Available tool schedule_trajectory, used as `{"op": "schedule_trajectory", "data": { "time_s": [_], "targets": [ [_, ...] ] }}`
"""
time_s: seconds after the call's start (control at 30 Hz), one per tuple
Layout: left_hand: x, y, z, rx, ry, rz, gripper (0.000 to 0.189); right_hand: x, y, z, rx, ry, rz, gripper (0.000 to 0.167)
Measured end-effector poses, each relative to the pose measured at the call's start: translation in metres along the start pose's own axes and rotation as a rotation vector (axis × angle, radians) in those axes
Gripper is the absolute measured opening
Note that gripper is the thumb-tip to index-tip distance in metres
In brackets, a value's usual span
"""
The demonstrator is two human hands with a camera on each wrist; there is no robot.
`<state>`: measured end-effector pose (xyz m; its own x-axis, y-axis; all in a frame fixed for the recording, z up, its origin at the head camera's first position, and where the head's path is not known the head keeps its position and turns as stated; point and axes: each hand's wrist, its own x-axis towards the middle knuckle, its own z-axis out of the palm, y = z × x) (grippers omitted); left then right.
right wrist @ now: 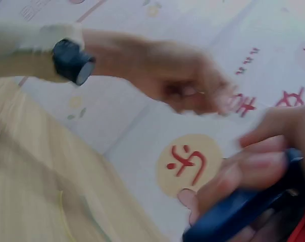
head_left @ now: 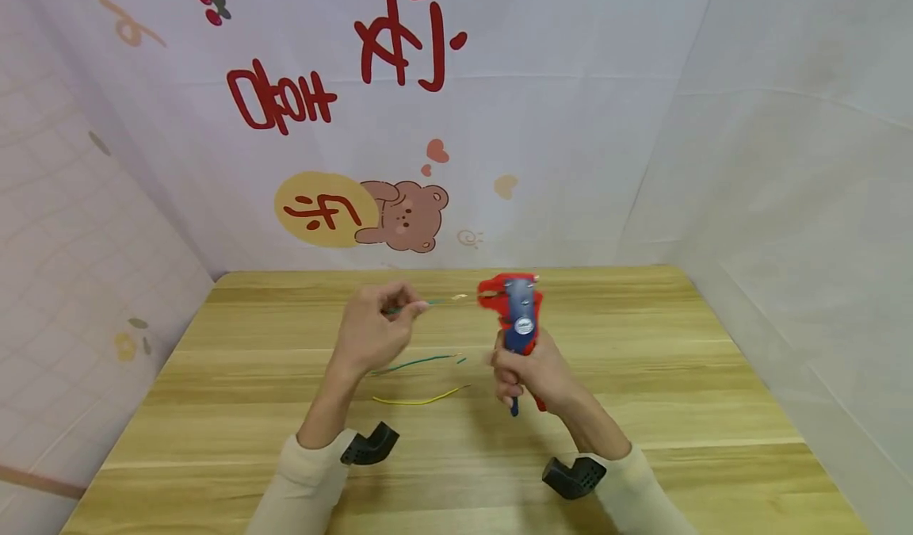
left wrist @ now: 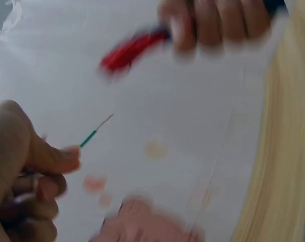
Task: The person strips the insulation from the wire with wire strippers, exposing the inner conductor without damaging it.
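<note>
My left hand point(head_left: 376, 327) pinches a green wire point(left wrist: 88, 138) between thumb and forefinger. Bare metal strands show at the wire's free end, which points toward the tool in my other hand. That right hand point(head_left: 536, 370) grips the handles of a red and blue wire stripper point(head_left: 521, 305), held upright above the table. A gap separates the stripper's head from the wire's end. In the right wrist view the blue handle point(right wrist: 233, 217) lies across my fingers, and the stripper's head is out of sight. The left wrist view shows the red head blurred.
On the wooden table point(head_left: 642, 408) lie a second green wire point(head_left: 414, 363) with a bared tip, a short green piece point(head_left: 461, 360) beside it, and a yellow wire point(head_left: 421, 402). Small light-coloured bits point(head_left: 460, 297) lie farther back. A printed curtain point(head_left: 571, 162) stands behind the table.
</note>
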<state>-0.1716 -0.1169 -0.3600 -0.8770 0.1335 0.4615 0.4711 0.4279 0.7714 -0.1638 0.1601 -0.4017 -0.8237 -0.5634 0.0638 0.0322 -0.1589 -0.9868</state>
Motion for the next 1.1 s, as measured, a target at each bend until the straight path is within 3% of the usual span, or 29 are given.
{"op": "schedule_trajectory", "data": {
  "time_s": [0.13,0.2,0.4,1.1],
  "targets": [
    [-0.003,-0.013,-0.032,0.039,0.16,-0.067,0.02,-0.008,-0.014,-0.027,0.07,0.111,-0.05,0.019],
    [-0.004,-0.016,-0.041,0.031,0.168,-0.056,0.019,-0.01,-0.017,-0.038,0.029,0.121,-0.045,0.018],
    [-0.001,-0.014,-0.036,0.029,0.061,-0.018,0.014,-0.003,-0.014,-0.041,-0.116,0.031,0.039,0.017],
    [0.003,-0.019,-0.015,0.054,-0.124,-0.08,0.005,-0.003,-0.007,-0.044,-0.212,0.088,0.129,0.033]
  ]
}}
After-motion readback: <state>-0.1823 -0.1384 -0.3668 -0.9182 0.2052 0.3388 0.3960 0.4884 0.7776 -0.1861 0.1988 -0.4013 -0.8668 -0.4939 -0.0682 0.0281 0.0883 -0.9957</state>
